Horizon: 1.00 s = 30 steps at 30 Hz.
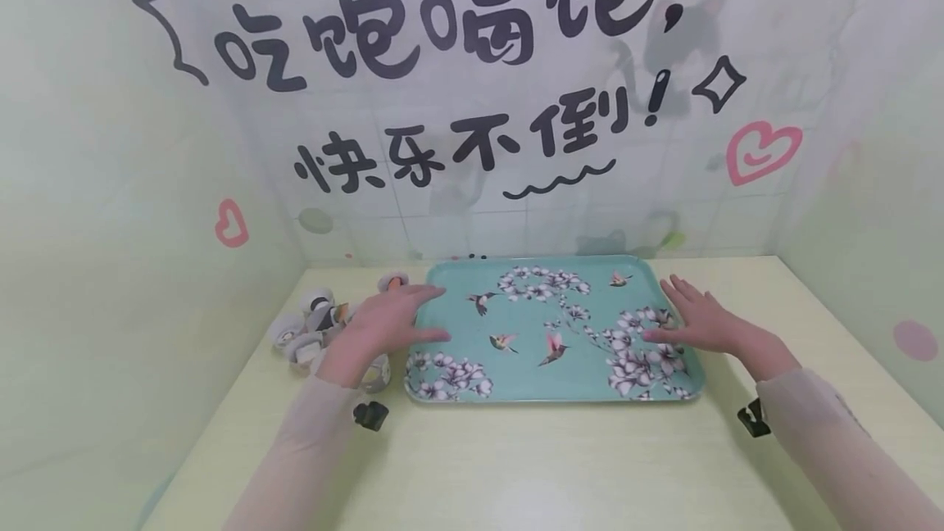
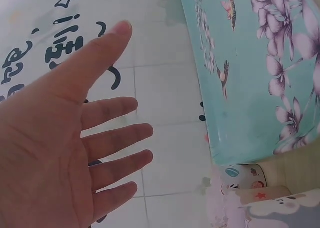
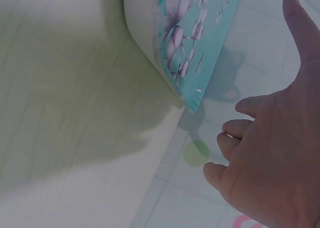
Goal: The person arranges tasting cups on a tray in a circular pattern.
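Left hand and right hand flank the hummingbird-print tray, fingers and thumbs apart, seemingly positioning it; gripping would call for its rim.

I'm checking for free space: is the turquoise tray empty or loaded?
Empty, as far as it shows: in the head view, the tray bears only printed birds and blossoms, with no object resting on it.

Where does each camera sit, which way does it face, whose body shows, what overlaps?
Head: worn on the head, facing forward and down at the tray; shows left hand, right hand, sleeves.
Left wrist: faces the tray and wall; left hand shows.
Right wrist: faces table, tray corner, wall; right hand shows.
Shared by both wrist views: tray, wall.
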Tool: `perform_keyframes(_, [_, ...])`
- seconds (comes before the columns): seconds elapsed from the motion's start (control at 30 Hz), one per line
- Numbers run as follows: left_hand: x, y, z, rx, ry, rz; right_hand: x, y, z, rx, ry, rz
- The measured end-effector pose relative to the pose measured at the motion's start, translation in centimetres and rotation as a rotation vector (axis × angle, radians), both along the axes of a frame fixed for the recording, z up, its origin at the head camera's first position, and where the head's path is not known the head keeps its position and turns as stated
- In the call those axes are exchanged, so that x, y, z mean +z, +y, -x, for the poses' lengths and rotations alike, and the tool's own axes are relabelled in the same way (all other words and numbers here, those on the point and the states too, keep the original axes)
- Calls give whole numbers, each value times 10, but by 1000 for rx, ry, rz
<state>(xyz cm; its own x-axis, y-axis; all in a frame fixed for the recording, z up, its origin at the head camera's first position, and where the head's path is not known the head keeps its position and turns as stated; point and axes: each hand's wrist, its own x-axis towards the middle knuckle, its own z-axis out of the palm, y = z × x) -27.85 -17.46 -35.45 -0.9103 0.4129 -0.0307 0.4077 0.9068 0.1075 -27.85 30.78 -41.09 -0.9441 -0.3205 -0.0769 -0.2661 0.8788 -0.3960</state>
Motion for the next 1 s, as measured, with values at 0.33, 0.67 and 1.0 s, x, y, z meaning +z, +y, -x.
perform_keyframes(0.33, [3,-16,-18,16,15,-49,-2,-6,-4,18,-41,54])
perform_keyframes(0.67, [-5,-36,-31,17,70,-51,-7,-13,-10,48,-99,85])
perform_keyframes(1.0, [-9,-62,-48,91,34,-121,-15,-16,-28,59,-92,70])
